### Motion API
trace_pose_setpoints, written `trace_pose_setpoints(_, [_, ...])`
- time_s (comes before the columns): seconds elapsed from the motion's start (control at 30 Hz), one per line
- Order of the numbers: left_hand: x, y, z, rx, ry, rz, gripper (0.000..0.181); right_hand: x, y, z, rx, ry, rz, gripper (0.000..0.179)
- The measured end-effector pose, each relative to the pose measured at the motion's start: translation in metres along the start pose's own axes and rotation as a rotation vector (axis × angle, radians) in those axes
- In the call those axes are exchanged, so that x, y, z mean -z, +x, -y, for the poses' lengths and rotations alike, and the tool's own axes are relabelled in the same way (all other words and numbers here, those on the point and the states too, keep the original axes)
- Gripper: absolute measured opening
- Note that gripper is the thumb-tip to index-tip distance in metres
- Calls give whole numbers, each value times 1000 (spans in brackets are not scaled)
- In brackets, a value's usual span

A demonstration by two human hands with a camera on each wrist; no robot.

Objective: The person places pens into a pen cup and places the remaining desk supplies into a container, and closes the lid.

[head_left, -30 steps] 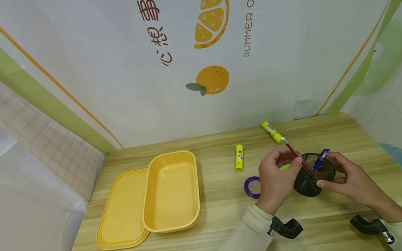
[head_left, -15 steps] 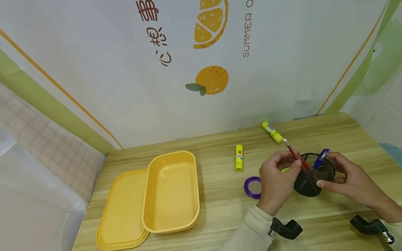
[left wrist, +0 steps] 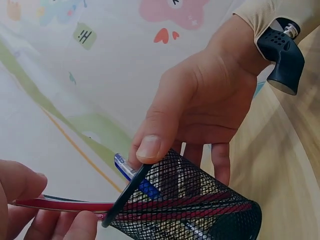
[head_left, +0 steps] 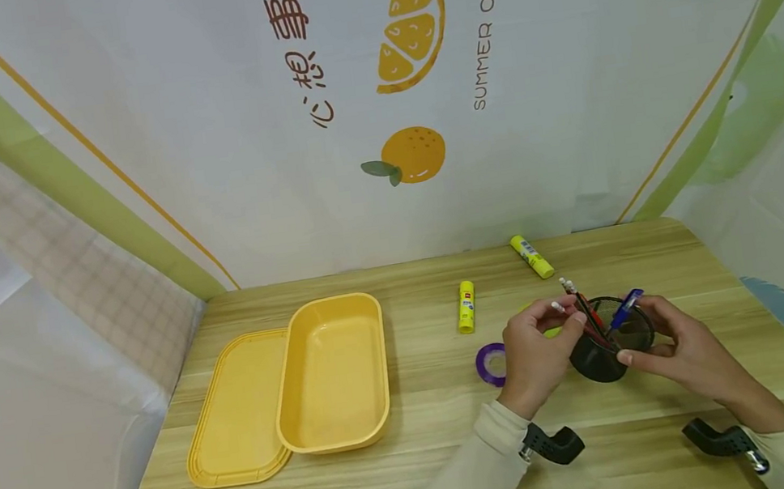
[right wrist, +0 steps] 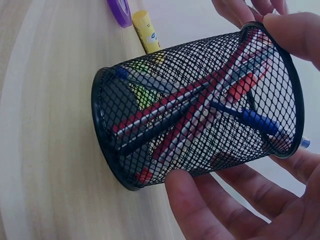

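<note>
My right hand (head_left: 684,347) grips a black mesh pen cup (right wrist: 175,115), thumb at its rim and fingers along its side. In the right wrist view the cup is tilted and holds red-striped and dark pencils (right wrist: 185,95), a blue pen (right wrist: 257,122) and a red pen (right wrist: 241,89). At the cup's mouth, my left hand (head_left: 539,349) pinches a red pencil (left wrist: 70,205), whose other end lies inside the mesh. White-tipped pencil ends (head_left: 569,288) fan out beside the left fingers in the head view. The blue pen's cap sticks out on the right.
Two yellow glue sticks (head_left: 467,307) lie toward the back of the wooden table (head_left: 436,484). A purple tape roll (head_left: 491,365) is left of my left hand, and something yellow-green shows behind its fingers. A yellow box (head_left: 339,444) overlaps its lid (head_left: 238,426) at left.
The bundled pencil ends have dropped lower and spread apart, with a dark pencil now showing beside the red one. Both hands stay nearly in place, the right still holding the cup.
</note>
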State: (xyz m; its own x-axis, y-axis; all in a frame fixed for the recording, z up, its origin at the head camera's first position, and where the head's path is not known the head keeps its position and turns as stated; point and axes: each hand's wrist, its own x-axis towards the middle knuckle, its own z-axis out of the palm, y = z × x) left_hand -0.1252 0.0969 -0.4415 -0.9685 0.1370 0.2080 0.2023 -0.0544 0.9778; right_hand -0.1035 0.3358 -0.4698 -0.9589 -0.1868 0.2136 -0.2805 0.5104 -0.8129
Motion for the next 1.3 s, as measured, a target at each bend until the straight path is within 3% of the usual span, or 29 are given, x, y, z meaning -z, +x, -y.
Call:
trace_pose_setpoints(0.73, [11, 3, -3, -15, -36, 6, 25, 1, 0, 2, -13, 3, 2, 75])
trace_pose_setpoints(1.3, [18, 3, -5, -17, -6, 18, 23, 2, 1, 0, -3, -23, 6, 75])
